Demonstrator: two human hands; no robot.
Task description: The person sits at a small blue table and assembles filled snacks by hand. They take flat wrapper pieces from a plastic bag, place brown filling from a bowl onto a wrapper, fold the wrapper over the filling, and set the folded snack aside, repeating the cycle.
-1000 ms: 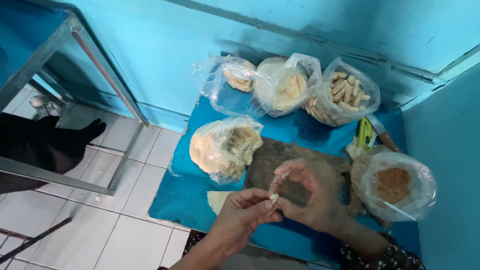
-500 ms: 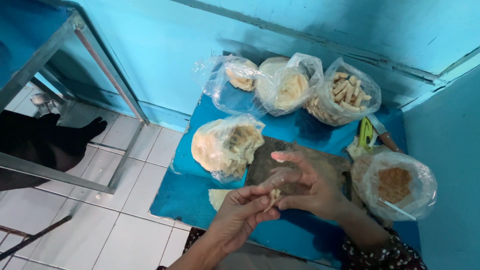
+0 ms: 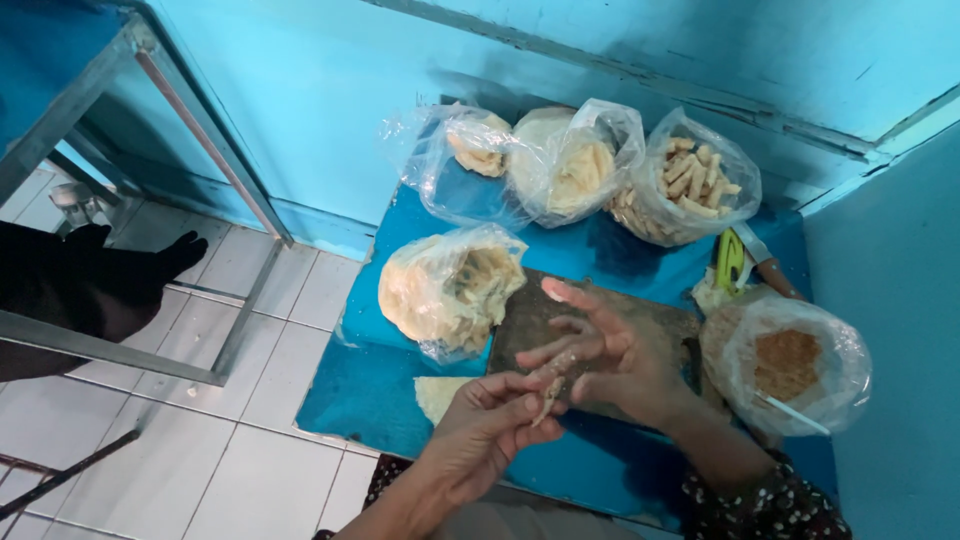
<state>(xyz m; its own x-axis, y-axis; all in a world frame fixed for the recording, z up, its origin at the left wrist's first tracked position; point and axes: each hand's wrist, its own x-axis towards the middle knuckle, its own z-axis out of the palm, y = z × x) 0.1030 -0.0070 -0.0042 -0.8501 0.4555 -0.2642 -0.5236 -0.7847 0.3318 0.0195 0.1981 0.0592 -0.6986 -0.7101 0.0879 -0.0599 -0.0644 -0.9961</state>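
Small pale dough strip [image 3: 546, 398] pinched in left hand [image 3: 487, 432] fingertips, long axis near-vertical, hanging down. Right hand [image 3: 607, 358] touching strip's top, fingers spread (nothing clamped), above dark cutting board [image 3: 530, 320].

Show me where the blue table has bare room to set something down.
Bare blue table lies at the near-left corner, beside the flat wrapper and below the crumpled bag. The back row of bags and the right side by the crumb bag are crowded.
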